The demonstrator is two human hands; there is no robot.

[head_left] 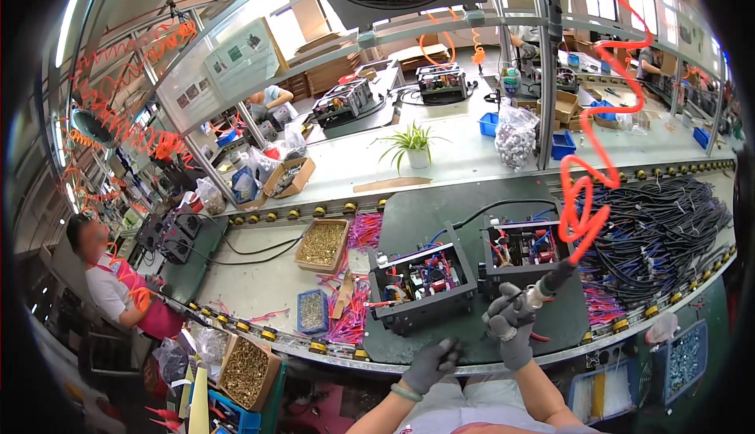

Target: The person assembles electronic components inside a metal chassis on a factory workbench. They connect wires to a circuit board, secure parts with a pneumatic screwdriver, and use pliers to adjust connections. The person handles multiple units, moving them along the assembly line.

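In a grey glove, my right hand (pixel 511 328) is wrapped round an air screwdriver (pixel 554 280), which tilts over the near edge of the green board (pixel 409 202) and hangs from a coiled orange hose (pixel 588 222). My left hand (pixel 431 366), gloved too, hovers at the board's front edge with curled fingers; whatever they may hold is too small to make out. Two open black metal cases full of wiring and circuit parts stand on the board: the left case (pixel 421 286) is nearest my left hand, and the right case (pixel 523 247) lies just beyond my right hand.
A big pile of black cables (pixel 657 226) covers the line at right. Left of the board are a box of brass screws (pixel 322 244), a blue bin of small screws (pixel 313 312) and pink-sleeved wires (pixel 348 320). A potted plant (pixel 415 157) stands behind. Another person (pixel 118 285) works at far left.
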